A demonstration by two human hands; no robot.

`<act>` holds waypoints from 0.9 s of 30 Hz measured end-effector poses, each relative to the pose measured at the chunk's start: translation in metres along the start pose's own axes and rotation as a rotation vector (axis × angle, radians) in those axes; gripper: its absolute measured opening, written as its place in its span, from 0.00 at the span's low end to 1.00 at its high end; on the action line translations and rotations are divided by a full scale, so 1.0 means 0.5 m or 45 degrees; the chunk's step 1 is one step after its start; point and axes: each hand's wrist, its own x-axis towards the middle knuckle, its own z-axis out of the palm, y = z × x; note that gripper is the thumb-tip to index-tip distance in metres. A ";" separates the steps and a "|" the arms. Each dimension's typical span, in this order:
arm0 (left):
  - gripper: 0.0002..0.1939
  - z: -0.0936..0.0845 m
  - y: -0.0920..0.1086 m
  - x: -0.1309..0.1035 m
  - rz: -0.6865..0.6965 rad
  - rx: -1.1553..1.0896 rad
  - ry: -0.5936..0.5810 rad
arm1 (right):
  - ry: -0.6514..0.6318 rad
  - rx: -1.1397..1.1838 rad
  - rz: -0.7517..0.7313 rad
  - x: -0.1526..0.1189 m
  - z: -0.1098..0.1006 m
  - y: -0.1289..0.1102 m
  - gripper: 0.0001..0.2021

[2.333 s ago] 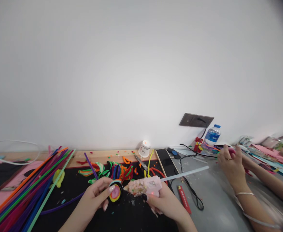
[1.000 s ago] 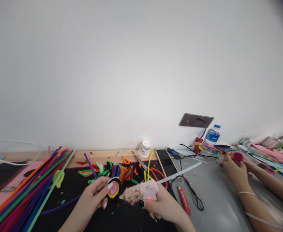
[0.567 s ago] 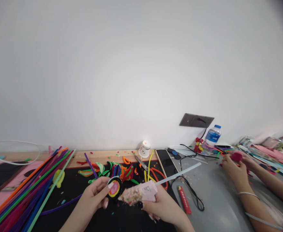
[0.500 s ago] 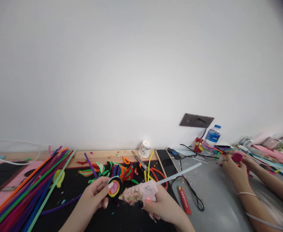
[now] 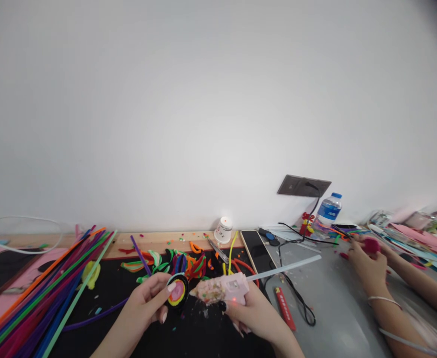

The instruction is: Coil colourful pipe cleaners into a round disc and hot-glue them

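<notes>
Between the thumb and fingers of my left hand (image 5: 146, 306) is a round disc (image 5: 177, 292) with a black rim and rings of yellow, red and pink, held upright. My right hand (image 5: 254, 311) is wrapped round a pink glue gun (image 5: 237, 288), whose crusted, speckled front points left at the disc. A small gap separates the nozzle from the disc's rim. From the gun's back a long translucent glue stick (image 5: 285, 267) sticks out to the right. A red light glows on its side. Both hands are above a black mat (image 5: 203, 338).
Bundled pipe cleaners (image 5: 54, 293) lie at left, coloured loops (image 5: 188, 266) behind my hands. Further back are a paper cup (image 5: 223, 230), scissors (image 5: 218, 250) and a phone (image 5: 258, 250). Right are a black cable (image 5: 298, 298), a red packet (image 5: 284, 309), a bottle (image 5: 329, 211) and another person's hands (image 5: 368, 263).
The glue gun and my right hand have moved slightly right, widening the gap between nozzle and disc. My left hand stays nearly still. The other person's hands have shifted with their dark pink piece.
</notes>
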 end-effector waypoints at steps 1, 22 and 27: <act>0.16 -0.001 -0.001 0.000 -0.007 -0.002 -0.007 | 0.003 0.002 -0.001 0.000 0.000 -0.001 0.13; 0.13 0.001 -0.001 -0.007 0.012 0.190 -0.162 | 0.065 0.038 -0.024 0.005 0.000 0.013 0.17; 0.14 0.004 0.001 -0.009 0.004 0.221 -0.189 | 0.052 0.034 -0.026 0.003 0.000 0.006 0.17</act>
